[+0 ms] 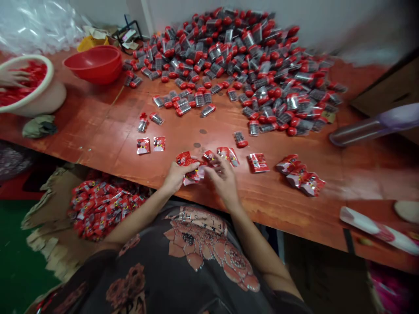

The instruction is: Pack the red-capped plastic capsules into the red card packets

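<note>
L hand pinches a few red packets at the counter's near edge, thumb out over them, fingers mostly hidden. R hand is part open, fingers curled, close by the same packets; can't tell if it grips any. More small packets lie just past the R hand, w/ a single packet to its right & a row of packets farther right. Two flat packets sit beyond the L hand.

Big pile of red-capped tubes fills the far side, w/ one stray tube between pile & packets, so it's in the way of a straight reach. Far L: red bowl next to a white tub (another person's hand is in it). Below the counter, L side, a heap of red packets by torn cardboard.
</note>
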`<state>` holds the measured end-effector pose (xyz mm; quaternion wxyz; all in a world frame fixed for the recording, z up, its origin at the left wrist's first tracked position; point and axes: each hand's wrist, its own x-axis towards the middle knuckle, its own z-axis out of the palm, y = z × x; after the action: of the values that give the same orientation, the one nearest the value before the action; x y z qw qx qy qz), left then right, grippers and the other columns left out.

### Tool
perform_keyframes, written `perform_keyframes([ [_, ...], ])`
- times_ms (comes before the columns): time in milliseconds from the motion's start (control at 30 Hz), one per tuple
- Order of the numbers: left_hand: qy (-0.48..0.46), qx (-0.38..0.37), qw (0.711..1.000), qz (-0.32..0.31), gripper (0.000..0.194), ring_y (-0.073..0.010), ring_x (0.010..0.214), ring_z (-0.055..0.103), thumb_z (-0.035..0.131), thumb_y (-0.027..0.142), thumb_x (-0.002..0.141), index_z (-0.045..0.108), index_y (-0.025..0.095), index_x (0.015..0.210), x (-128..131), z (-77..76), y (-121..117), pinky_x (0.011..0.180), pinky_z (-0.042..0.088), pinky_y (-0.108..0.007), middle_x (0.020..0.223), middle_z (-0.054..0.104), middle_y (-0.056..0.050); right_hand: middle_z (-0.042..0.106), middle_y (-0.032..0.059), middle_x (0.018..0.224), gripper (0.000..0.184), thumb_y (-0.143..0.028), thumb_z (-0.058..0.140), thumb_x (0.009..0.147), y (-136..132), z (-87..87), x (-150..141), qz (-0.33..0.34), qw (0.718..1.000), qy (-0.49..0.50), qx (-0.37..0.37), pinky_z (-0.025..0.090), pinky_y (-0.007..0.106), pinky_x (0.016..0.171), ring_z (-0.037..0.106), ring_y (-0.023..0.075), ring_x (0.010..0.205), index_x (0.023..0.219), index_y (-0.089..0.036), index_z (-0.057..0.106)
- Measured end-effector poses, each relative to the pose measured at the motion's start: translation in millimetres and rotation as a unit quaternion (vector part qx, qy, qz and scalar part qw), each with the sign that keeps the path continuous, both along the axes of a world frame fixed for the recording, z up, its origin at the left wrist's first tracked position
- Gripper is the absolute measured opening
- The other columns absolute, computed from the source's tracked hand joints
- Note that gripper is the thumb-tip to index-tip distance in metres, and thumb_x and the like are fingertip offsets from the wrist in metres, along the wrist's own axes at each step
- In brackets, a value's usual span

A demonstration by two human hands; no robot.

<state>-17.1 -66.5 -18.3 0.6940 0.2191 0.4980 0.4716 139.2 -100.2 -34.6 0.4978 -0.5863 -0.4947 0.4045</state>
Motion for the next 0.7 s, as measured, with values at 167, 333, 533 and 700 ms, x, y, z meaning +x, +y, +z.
perform_keyframes([
  [167,-0.100,-0.004,0.995,-0.002,0.040,-0.0177,0.074,0.070,0.087,0.020,0.055,0.070,0.012,0.090,12.8,-2.1,6.9,0.074,0.055,-0.029,0.084,0.075,-0.006,0.064,0.0040,0.097,0.034,-0.034,0.054,0.089,23.2,-2.3,-19.1,0.004,0.998,0.057,0.002,0.054,0.031,0.071,0.060,0.0155,0.078,0.121,-0.025,0.062],
  [333,-0.146,-0.034,0.987,0.050,0.025,-0.0163,0.069,0.070,0.079,0.014,0.061,0.069,0.013,0.084,21.5,-0.1,21.6,0.073,0.056,-0.027,0.077,0.075,-0.004,0.068,0.0048,0.099,0.033,-0.034,0.053,0.090,33.9,-1.9,-21.7,0.020,0.999,-0.003,0.025,0.053,0.033,0.078,0.063,0.0192,0.090,0.120,-0.025,0.062],
  [533,-0.160,-0.093,0.981,0.055,0.008,-0.0164,0.061,0.068,0.070,0.010,0.067,0.066,0.011,0.074,17.3,1.9,35.4,0.066,0.058,-0.029,0.069,0.073,-0.005,0.068,0.0072,0.096,0.035,-0.026,0.041,0.095,65.5,9.1,25.5,0.071,0.976,-0.200,0.040,0.053,0.036,0.080,0.064,0.0221,0.089,0.120,-0.024,0.064],
  [700,-0.143,-0.093,0.984,0.058,0.010,-0.0135,0.054,0.065,0.071,0.008,0.067,0.067,0.009,0.076,4.9,6.8,44.1,0.056,0.055,-0.025,0.065,0.071,-0.006,0.057,0.0156,0.131,0.040,-0.015,0.041,0.090,112.3,1.6,104.0,0.116,0.842,-0.527,0.013,0.044,0.043,0.098,0.055,0.0298,0.115,0.121,-0.019,0.066],
])
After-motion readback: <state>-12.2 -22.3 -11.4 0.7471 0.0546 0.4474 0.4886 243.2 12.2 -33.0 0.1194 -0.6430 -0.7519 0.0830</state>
